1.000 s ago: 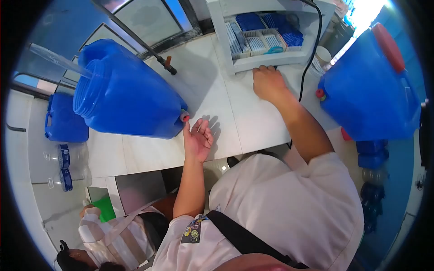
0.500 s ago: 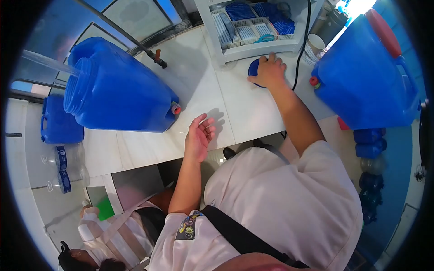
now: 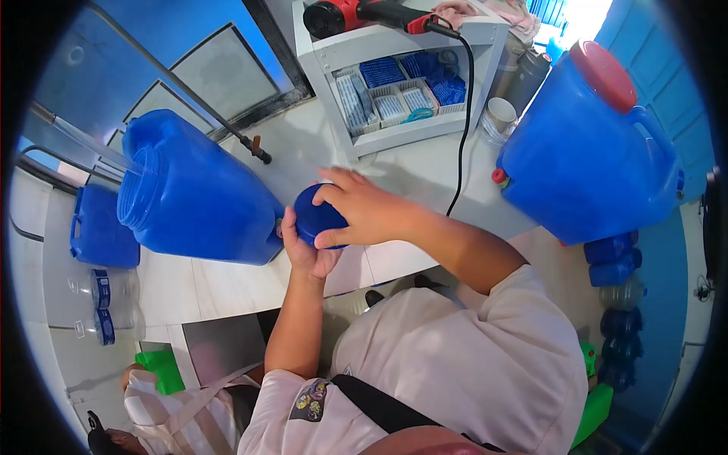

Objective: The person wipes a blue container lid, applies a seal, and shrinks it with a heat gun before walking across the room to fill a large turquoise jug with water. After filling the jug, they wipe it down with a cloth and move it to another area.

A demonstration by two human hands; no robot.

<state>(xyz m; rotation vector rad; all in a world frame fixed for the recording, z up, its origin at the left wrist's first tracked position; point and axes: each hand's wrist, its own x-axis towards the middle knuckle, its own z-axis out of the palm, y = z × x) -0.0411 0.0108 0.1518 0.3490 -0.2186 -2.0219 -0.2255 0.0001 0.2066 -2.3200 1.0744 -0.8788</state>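
A round blue lid (image 3: pixel 312 215) is held between my two hands above the counter's front part. My right hand (image 3: pixel 371 211) grips it from above and the right, fingers over its far edge. From below, my left hand (image 3: pixel 307 256) supports the lid, thumb along its left side; its other fingers are partly hidden. Just left of the hands stands a large blue water container (image 3: pixel 201 201), its wide mouth uncovered and turned left. A hose (image 3: pixel 95 145) runs into that mouth. The red spigot at its base is mostly hidden by my left hand.
Another blue container (image 3: pixel 584 159) with a red lid (image 3: pixel 603 76) stands on the right. Behind are a white shelf (image 3: pixel 409 144) with baskets, a red-black power tool (image 3: pixel 379 14), a black cord (image 3: pixel 464 136) and a metal pipe with a valve (image 3: pixel 256 148). A co-worker (image 3: pixel 178 413) is at lower left.
My right hand has lifted the blue lid off the counter near the shelf and carried it left and closer. My left hand has come up to meet it and now holds it too.
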